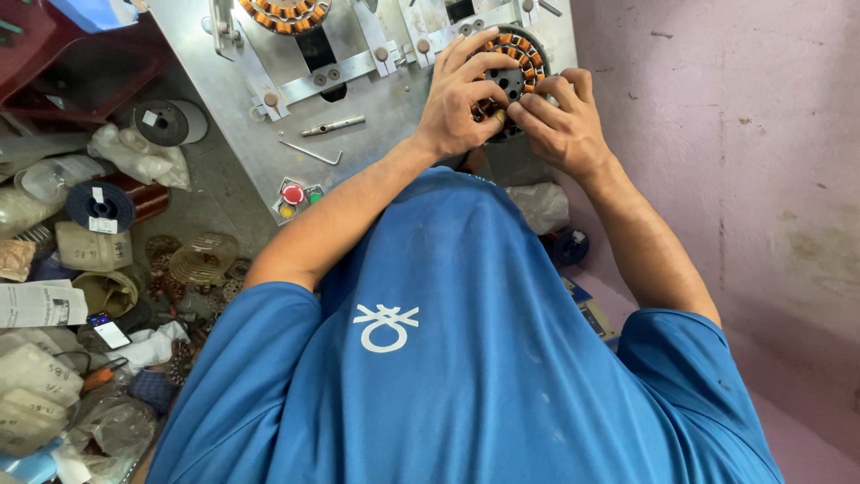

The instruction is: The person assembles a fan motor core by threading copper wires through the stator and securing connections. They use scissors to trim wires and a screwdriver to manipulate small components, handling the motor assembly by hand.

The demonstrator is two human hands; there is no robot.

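The round black motor stator ringed with copper-orange wire coils (520, 63) sits at the far right of the scene, mounted on the grey metal machine plate (376, 99). Both hands are on it. The left hand (461, 94) lies over its left side, fingers curled narrow and pressing on the coils; the right hand (560, 121) meets it from the right, fingertips pinched close at the stator's near edge. Whether either hand pinches a wire cannot be told.

A second round stator with orange coils (287, 12) sits on the same plate, far and to the left. Near it lie a small metal pin (333, 125) and a bent metal key (309, 151). At the plate's near edge are a red push button (293, 193) and a green one (314, 195). Left of the plate, the cluttered desk (215, 197) carries a dark wire spool (100, 206), a flat grey reel (170, 121), plastic bags (139, 154) and a small phone (112, 333).
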